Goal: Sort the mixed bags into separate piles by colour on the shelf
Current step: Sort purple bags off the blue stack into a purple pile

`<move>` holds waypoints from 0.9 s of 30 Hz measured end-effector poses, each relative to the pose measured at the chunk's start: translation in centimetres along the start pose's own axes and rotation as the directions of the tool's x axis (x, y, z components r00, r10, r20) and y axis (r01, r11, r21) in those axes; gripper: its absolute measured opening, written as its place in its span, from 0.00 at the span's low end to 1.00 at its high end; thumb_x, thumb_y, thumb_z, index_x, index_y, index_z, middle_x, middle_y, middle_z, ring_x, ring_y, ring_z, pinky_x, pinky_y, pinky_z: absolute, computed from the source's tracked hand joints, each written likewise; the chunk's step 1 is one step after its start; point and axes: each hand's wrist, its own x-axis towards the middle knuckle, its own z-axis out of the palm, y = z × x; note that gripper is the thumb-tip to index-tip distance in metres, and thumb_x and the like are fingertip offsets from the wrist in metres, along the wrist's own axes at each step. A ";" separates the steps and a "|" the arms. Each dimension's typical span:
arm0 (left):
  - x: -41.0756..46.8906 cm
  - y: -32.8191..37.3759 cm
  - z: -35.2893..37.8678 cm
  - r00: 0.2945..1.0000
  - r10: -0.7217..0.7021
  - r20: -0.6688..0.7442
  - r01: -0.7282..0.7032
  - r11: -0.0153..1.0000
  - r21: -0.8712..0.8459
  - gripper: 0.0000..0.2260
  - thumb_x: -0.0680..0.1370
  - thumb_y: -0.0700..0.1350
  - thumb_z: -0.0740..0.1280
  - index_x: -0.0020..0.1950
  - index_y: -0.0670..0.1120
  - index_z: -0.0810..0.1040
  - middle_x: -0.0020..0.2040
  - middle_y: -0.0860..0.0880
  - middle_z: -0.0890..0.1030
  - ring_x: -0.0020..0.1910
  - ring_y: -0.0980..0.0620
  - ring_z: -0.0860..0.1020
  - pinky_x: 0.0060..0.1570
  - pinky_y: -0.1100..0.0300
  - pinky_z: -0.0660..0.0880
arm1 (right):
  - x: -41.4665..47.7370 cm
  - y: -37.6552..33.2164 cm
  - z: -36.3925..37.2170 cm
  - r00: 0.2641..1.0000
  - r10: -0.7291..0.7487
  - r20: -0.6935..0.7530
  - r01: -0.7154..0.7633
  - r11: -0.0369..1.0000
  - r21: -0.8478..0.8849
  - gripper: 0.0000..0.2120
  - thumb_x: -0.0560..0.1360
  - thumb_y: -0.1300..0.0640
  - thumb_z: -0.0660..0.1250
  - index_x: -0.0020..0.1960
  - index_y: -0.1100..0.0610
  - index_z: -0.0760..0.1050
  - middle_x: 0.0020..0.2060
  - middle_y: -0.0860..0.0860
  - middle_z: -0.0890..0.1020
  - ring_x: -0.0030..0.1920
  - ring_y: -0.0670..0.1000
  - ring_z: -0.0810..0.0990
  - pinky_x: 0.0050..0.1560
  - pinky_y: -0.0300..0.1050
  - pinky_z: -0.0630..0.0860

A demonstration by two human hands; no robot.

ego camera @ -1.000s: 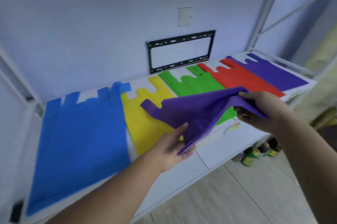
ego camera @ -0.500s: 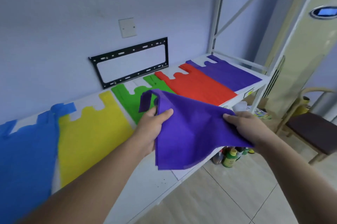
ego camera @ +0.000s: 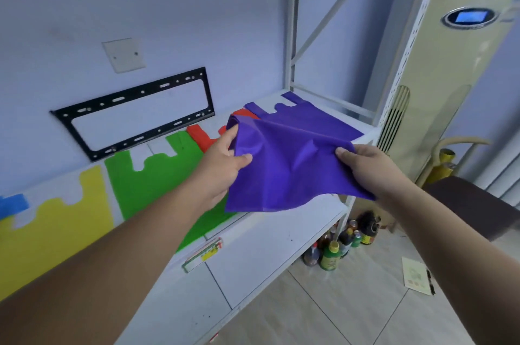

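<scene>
A purple bag (ego camera: 284,170) hangs stretched between both hands above the right part of the white shelf (ego camera: 253,254). My left hand (ego camera: 222,159) pinches its left edge and my right hand (ego camera: 368,167) grips its right corner. Behind it a purple pile (ego camera: 315,119) lies flat at the shelf's right end. To the left lie a red pile (ego camera: 202,136), mostly hidden by the held bag, then a green pile (ego camera: 157,181), a yellow pile (ego camera: 53,229) and a sliver of blue (ego camera: 12,204).
A black wall bracket (ego camera: 135,114) hangs above the shelf. White shelf posts (ego camera: 292,21) rise at the right end. Bottles (ego camera: 337,246) stand on the floor under the shelf, with a tall air conditioner (ego camera: 450,63), a chair (ego camera: 472,204) and a paper sheet (ego camera: 416,277) beyond. A small label (ego camera: 202,254) lies on the shelf.
Both hands have carried the purple bag to the right, from over the yellow and green piles to in front of the purple pile. The view has swung right with them.
</scene>
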 end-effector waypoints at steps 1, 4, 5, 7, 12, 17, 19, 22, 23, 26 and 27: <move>1.5 0.4 0.6 1.000 0.010 -0.012 -0.010 1.000 -0.001 0.26 0.81 0.29 0.62 0.75 0.51 0.71 0.52 0.54 0.86 0.54 0.50 0.84 0.57 0.49 0.81 | 1.4 -0.2 -0.7 1.000 -0.004 -0.002 0.004 1.000 0.011 0.14 0.82 0.52 0.62 0.46 0.56 0.83 0.35 0.53 0.87 0.31 0.50 0.84 0.37 0.44 0.78; 6.2 1.6 2.3 0.999 0.045 -0.009 -0.045 0.999 -0.011 0.23 0.81 0.29 0.62 0.68 0.53 0.76 0.56 0.50 0.85 0.56 0.46 0.84 0.58 0.46 0.80 | 6.8 -1.0 -2.6 1.000 -0.023 -0.006 0.023 0.999 0.027 0.12 0.82 0.54 0.63 0.48 0.56 0.83 0.37 0.54 0.87 0.34 0.53 0.83 0.42 0.47 0.80; 7.9 1.9 2.7 0.998 0.056 -0.011 -0.056 0.998 -0.010 0.22 0.80 0.29 0.62 0.64 0.54 0.77 0.57 0.47 0.85 0.56 0.45 0.83 0.59 0.45 0.79 | 8.9 -1.5 -3.2 1.000 -0.028 -0.013 0.028 0.999 0.021 0.11 0.81 0.55 0.63 0.49 0.57 0.83 0.38 0.54 0.87 0.35 0.53 0.83 0.42 0.47 0.81; 11.8 2.4 3.4 0.997 0.071 -0.036 -0.072 0.997 -0.001 0.22 0.80 0.29 0.63 0.61 0.56 0.77 0.59 0.43 0.84 0.56 0.43 0.83 0.60 0.44 0.79 | 13.3 -2.6 -4.4 0.999 -0.029 -0.023 0.029 0.999 0.031 0.09 0.81 0.56 0.64 0.50 0.57 0.83 0.39 0.55 0.86 0.35 0.54 0.84 0.39 0.45 0.82; 23.0 4.1 4.7 0.991 0.098 -0.093 -0.098 0.995 0.009 0.25 0.80 0.31 0.64 0.72 0.53 0.73 0.60 0.44 0.84 0.55 0.47 0.84 0.56 0.48 0.81 | 25.4 -6.6 -6.1 0.998 -0.055 0.040 0.053 0.996 0.065 0.09 0.81 0.59 0.64 0.55 0.57 0.82 0.40 0.55 0.86 0.34 0.51 0.85 0.38 0.46 0.84; 32.6 7.6 6.5 0.965 0.153 -0.214 -0.150 0.988 0.027 0.27 0.79 0.32 0.65 0.74 0.55 0.72 0.59 0.47 0.84 0.55 0.46 0.84 0.58 0.45 0.80 | 34.3 -11.7 -8.4 0.977 -0.198 0.077 0.199 0.980 -0.008 0.11 0.82 0.61 0.61 0.56 0.52 0.80 0.44 0.52 0.86 0.35 0.47 0.84 0.39 0.41 0.82; 35.1 8.8 7.3 0.954 0.187 -0.235 -0.186 0.982 0.026 0.27 0.79 0.34 0.66 0.74 0.56 0.72 0.59 0.48 0.85 0.55 0.47 0.85 0.55 0.46 0.81 | 37.0 -13.2 -9.8 0.957 -0.275 0.089 0.279 0.960 -0.037 0.12 0.82 0.59 0.61 0.59 0.48 0.79 0.46 0.48 0.86 0.39 0.46 0.85 0.42 0.40 0.82; 37.1 8.3 8.3 0.942 0.218 -0.253 -0.221 0.975 0.018 0.28 0.79 0.35 0.66 0.75 0.58 0.70 0.61 0.49 0.84 0.59 0.46 0.83 0.57 0.46 0.80 | 40.1 -13.1 -11.7 0.936 -0.331 0.123 0.333 0.943 -0.002 0.13 0.82 0.58 0.60 0.61 0.45 0.78 0.48 0.45 0.87 0.43 0.45 0.86 0.44 0.40 0.83; 37.2 7.3 8.8 0.939 0.207 -0.274 -0.211 0.977 0.015 0.28 0.79 0.35 0.66 0.75 0.58 0.70 0.62 0.49 0.84 0.60 0.46 0.82 0.58 0.46 0.79 | 41.1 -12.0 -12.0 0.937 -0.321 0.139 0.323 0.946 0.014 0.12 0.82 0.58 0.60 0.60 0.47 0.78 0.46 0.44 0.87 0.43 0.45 0.86 0.43 0.41 0.83; 36.4 2.3 11.2 0.898 0.145 -0.416 -0.139 0.989 0.046 0.27 0.75 0.34 0.67 0.66 0.61 0.77 0.61 0.49 0.84 0.61 0.44 0.82 0.63 0.43 0.77 | 43.4 -6.0 -12.1 0.959 -0.204 0.195 0.198 0.979 0.052 0.09 0.82 0.59 0.62 0.49 0.56 0.81 0.40 0.49 0.88 0.40 0.49 0.86 0.45 0.47 0.83; 35.9 0.1 12.2 0.876 0.114 -0.469 -0.102 0.993 0.051 0.26 0.74 0.33 0.67 0.63 0.61 0.79 0.60 0.49 0.84 0.60 0.44 0.82 0.63 0.42 0.76 | 44.0 -3.5 -12.1 0.967 -0.134 0.219 0.126 0.991 0.050 0.09 0.81 0.59 0.63 0.48 0.59 0.82 0.41 0.53 0.88 0.42 0.54 0.86 0.49 0.53 0.83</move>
